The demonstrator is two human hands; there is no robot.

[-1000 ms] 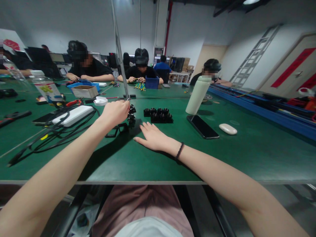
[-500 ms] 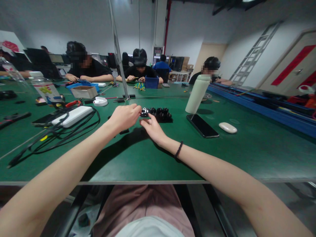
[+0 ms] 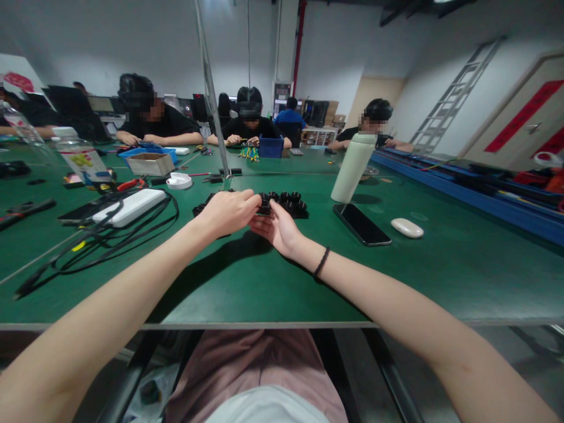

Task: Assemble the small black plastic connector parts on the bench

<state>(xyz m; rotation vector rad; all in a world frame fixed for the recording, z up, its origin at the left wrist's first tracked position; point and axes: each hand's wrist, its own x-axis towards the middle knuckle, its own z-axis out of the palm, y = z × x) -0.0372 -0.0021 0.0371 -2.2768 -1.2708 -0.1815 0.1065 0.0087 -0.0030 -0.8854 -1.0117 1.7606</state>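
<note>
My left hand (image 3: 231, 211) is closed, its fingertips pinching at a small black part (image 3: 264, 204) whose exact kind I cannot make out. From the other side my right hand (image 3: 282, 228) grips the same part, thumb on top and fingers curled beneath it. Just behind and to the right sits a cluster of black round parts (image 3: 294, 202) on the green table (image 3: 273, 294). More black pieces (image 3: 201, 204) lie to the left, partly covered by my left hand.
On the right stand a pale green bottle (image 3: 352, 170), a phone (image 3: 362, 224) and a white oval case (image 3: 407, 228). Leftward lie a white power bank (image 3: 132, 207) with black cables, and a blue bin (image 3: 176, 158). A metal pole (image 3: 215, 111) rises behind my hands. Several people work opposite.
My right hand has turned, its fingers now curled under the part. My left hand has moved slightly right and down. The shiny face seen between the hands before is no longer visible.
</note>
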